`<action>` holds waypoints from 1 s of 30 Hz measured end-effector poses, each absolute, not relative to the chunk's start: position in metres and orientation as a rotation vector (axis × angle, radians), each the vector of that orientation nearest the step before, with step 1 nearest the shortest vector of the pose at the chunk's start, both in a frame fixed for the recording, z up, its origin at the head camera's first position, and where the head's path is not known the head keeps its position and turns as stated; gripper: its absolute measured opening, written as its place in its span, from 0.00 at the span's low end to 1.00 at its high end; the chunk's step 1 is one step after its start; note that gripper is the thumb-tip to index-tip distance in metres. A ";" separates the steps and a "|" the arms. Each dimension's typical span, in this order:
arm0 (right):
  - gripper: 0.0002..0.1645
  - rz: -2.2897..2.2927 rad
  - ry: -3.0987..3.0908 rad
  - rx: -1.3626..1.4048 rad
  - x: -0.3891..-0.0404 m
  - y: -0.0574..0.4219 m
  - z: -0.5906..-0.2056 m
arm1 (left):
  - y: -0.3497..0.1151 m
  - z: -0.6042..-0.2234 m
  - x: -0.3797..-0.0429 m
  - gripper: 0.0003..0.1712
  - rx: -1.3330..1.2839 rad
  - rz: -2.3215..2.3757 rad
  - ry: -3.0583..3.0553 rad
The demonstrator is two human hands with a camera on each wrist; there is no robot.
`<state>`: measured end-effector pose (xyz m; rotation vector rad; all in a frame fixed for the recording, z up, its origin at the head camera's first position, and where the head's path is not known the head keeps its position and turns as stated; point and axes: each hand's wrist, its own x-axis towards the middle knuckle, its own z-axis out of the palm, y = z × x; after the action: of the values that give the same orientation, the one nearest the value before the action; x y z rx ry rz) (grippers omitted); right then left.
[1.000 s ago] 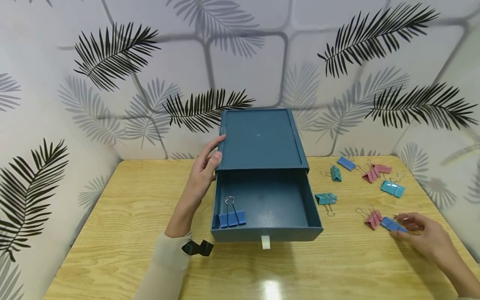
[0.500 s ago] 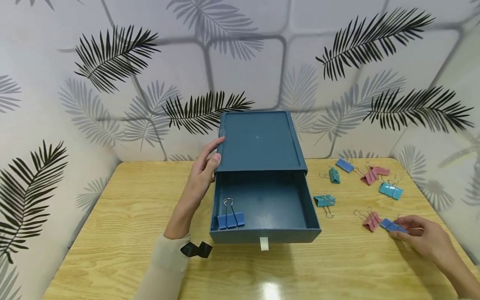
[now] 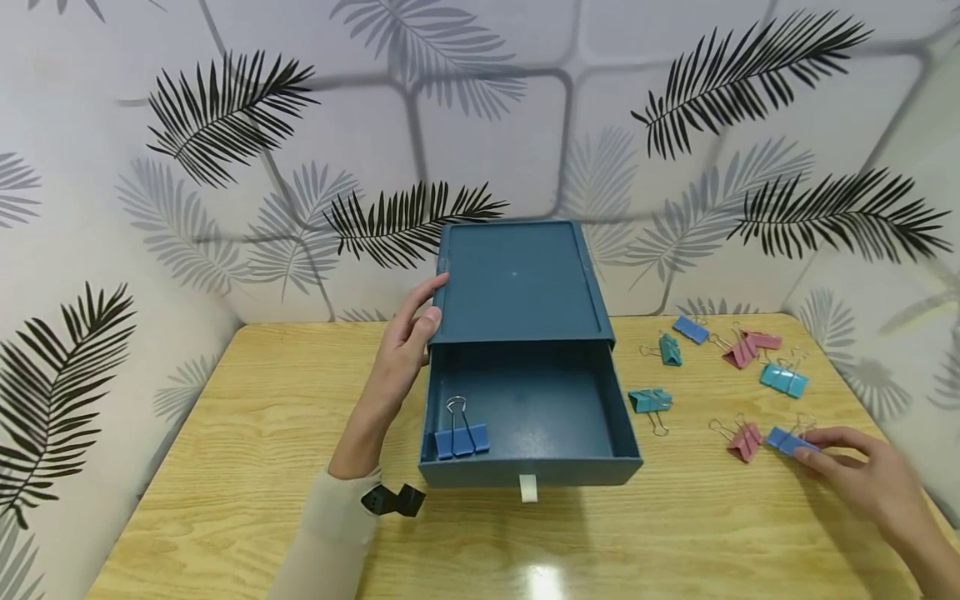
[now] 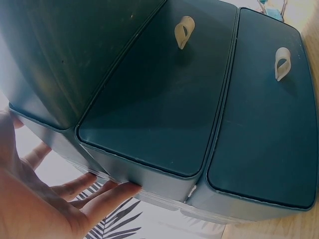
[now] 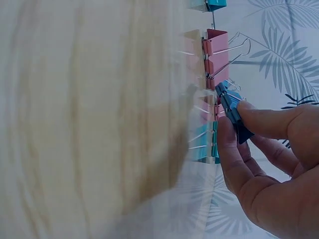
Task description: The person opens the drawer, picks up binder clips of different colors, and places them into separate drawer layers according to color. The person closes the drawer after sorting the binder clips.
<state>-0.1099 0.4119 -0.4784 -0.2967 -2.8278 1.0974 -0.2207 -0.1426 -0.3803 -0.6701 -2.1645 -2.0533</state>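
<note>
A dark blue drawer box [image 3: 517, 287] stands mid-table with its top drawer [image 3: 540, 472] pulled out. One blue binder clip [image 3: 461, 440] lies in that drawer's front left corner. My left hand [image 3: 397, 358] rests against the box's left side; the left wrist view shows its fingers [image 4: 112, 199] spread along the side wall. At the far right, my right hand [image 3: 862, 475] pinches another blue binder clip [image 3: 791, 442] between thumb and fingers. In the right wrist view this blue clip [image 5: 232, 112] is tilted and looks just off the tabletop.
Beside the held clip lies a pink binder clip [image 3: 745, 442]. A teal clip [image 3: 651, 400] sits close to the drawer's right side. Several more clips, including a light blue one [image 3: 783, 379], lie at the back right. A patterned wall [image 3: 495, 150] rises behind the table.
My right hand has taken hold of the blue binder clip, and the clip has shifted slightly up and right. The left hand stays in place on the box.
</note>
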 end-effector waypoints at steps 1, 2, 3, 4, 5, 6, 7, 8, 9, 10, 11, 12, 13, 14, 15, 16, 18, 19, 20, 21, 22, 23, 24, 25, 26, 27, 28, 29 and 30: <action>0.25 1.118 -2.816 -0.305 -0.110 0.412 -0.477 | -0.143 -0.380 -0.221 0.29 -0.670 -2.056 -2.163; 0.24 1.149 -2.799 -0.313 -0.109 0.412 -0.476 | -0.143 -0.380 -0.220 0.29 -0.671 -2.056 -2.164; 0.24 1.199 -2.777 -0.309 -0.108 0.411 -0.475 | -0.142 -0.380 -0.220 0.29 -0.673 -2.057 -2.164; 0.22 1.251 -2.750 -0.297 -0.108 0.411 -0.474 | -0.142 -0.380 -0.220 0.29 -0.674 -2.057 -2.164; 0.20 1.302 -2.721 -0.283 -0.107 0.410 -0.473 | -0.142 -0.380 -0.220 0.29 -0.676 -2.058 -2.164; 0.17 1.360 -2.689 -0.267 -0.107 0.410 -0.472 | -0.142 -0.381 -0.220 0.29 -0.676 -2.056 -2.165; 0.14 1.415 -2.658 -0.247 -0.106 0.409 -0.472 | -0.142 -0.381 -0.220 0.30 -0.677 -2.055 -2.166; 0.11 1.462 -2.630 -0.231 -0.106 0.408 -0.471 | -0.142 -0.381 -0.220 0.29 -0.676 -2.053 -2.166; 0.08 1.512 -2.602 -0.214 -0.106 0.408 -0.469 | -0.142 -0.381 -0.220 0.29 -0.675 -2.051 -2.167; 0.07 1.547 -2.579 -0.201 -0.106 0.407 -0.468 | -0.142 -0.381 -0.220 0.29 -0.673 -2.049 -2.167; 0.06 1.574 -2.558 -0.184 -0.107 0.406 -0.467 | -0.142 -0.381 -0.220 0.29 -0.672 -2.047 -2.168; 0.06 1.593 -2.544 -0.169 -0.107 0.405 -0.465 | -0.142 -0.381 -0.220 0.29 -0.669 -2.045 -2.169; 0.06 1.602 -2.532 -0.151 -0.107 0.404 -0.464 | -0.142 -0.381 -0.220 0.29 -0.666 -2.044 -2.170; 0.07 1.625 -2.514 -0.133 -0.107 0.403 -0.462 | -0.142 -0.381 -0.220 0.29 -0.663 -2.044 -2.171; 0.07 1.634 -2.503 -0.115 -0.108 0.403 -0.461 | -0.142 -0.381 -0.220 0.29 -0.662 -2.043 -2.171; 0.07 1.644 -2.494 -0.098 -0.108 0.401 -0.460 | -0.142 -0.381 -0.220 0.29 -0.661 -2.043 -2.172; 0.08 1.644 -2.485 -0.077 -0.108 0.399 -0.458 | -0.142 -0.382 -0.220 0.29 -0.659 -2.044 -2.170; 0.08 1.646 -2.482 -0.071 -0.108 0.398 -0.456 | -0.142 -0.382 -0.220 0.29 -0.659 -2.044 -2.170; 0.08 1.656 -2.476 -0.068 -0.109 0.397 -0.455 | -0.142 -0.383 -0.220 0.29 -0.660 -2.044 -2.169; 0.08 1.647 -2.483 -0.066 -0.109 0.396 -0.453 | -0.142 -0.383 -0.220 0.29 -0.660 -2.043 -2.168; 0.08 1.653 -2.480 -0.064 -0.110 0.395 -0.452 | -0.142 -0.383 -0.220 0.29 -0.660 -2.042 -2.166; 0.08 1.653 -2.483 -0.062 -0.110 0.394 -0.450 | -0.142 -0.383 -0.220 0.29 -0.658 -2.039 -2.166; 0.08 1.664 -2.481 -0.059 -0.110 0.392 -0.449 | -0.142 -0.383 -0.220 0.29 -0.658 -2.039 -2.165; 0.09 1.677 -2.473 -0.052 -0.111 0.391 -0.447 | -0.142 -0.382 -0.220 0.29 -0.658 -2.038 -2.164; 0.09 1.693 -2.465 -0.045 -0.111 0.390 -0.446 | -0.142 -0.382 -0.220 0.29 -0.658 -2.038 -2.163; 0.09 1.692 -2.465 -0.040 -0.111 0.388 -0.445 | -0.142 -0.382 -0.220 0.29 -0.659 -2.038 -2.163; 0.09 1.696 -2.462 -0.039 -0.111 0.387 -0.443 | -0.142 -0.382 -0.220 0.29 -0.661 -2.038 -2.162; 0.09 1.695 -2.464 -0.042 -0.111 0.385 -0.442 | -0.143 -0.382 -0.220 0.29 -0.662 -2.040 -2.161; 0.09 1.694 -2.466 -0.046 -0.111 0.384 -0.440 | -0.143 -0.382 -0.220 0.29 -0.665 -2.043 -2.157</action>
<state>-0.1113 0.3840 -0.4400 -0.0463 -2.4661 1.6936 -0.2203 -0.1426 -0.3819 -0.6652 -2.1573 -2.0435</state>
